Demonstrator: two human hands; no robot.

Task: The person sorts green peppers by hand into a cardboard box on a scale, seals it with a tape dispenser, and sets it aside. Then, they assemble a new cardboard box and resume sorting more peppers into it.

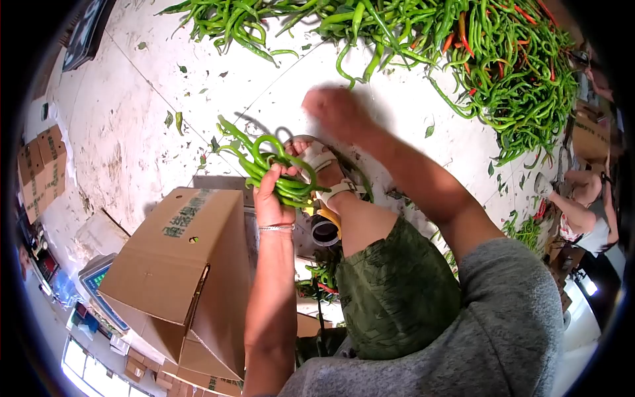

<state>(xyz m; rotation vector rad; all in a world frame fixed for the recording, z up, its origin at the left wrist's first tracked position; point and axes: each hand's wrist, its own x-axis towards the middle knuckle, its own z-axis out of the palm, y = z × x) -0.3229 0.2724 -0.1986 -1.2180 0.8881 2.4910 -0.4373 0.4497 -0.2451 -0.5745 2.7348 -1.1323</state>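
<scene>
My left hand [273,204] is closed around a bunch of long green chili peppers [291,188], their curled ends sticking out past the fingers. A bracelet circles that wrist. Smeared by motion, my right hand [336,111] hangs over the white floor, between the bunch and the big chili pepper pile [522,86]. Its fingers do not show clearly, nor whether anything is in them. The pile is mostly green with a few red peppers and spreads along the top and upper right. My sandalled foot [321,159] is just beside the held bunch.
An open cardboard box [165,245] stands left of my left forearm, with a scale [99,281] behind it. More cartons [43,169] are at the far left. Loose leaves and stray peppers litter the floor [139,132]. Another person [585,205] sits at the far right.
</scene>
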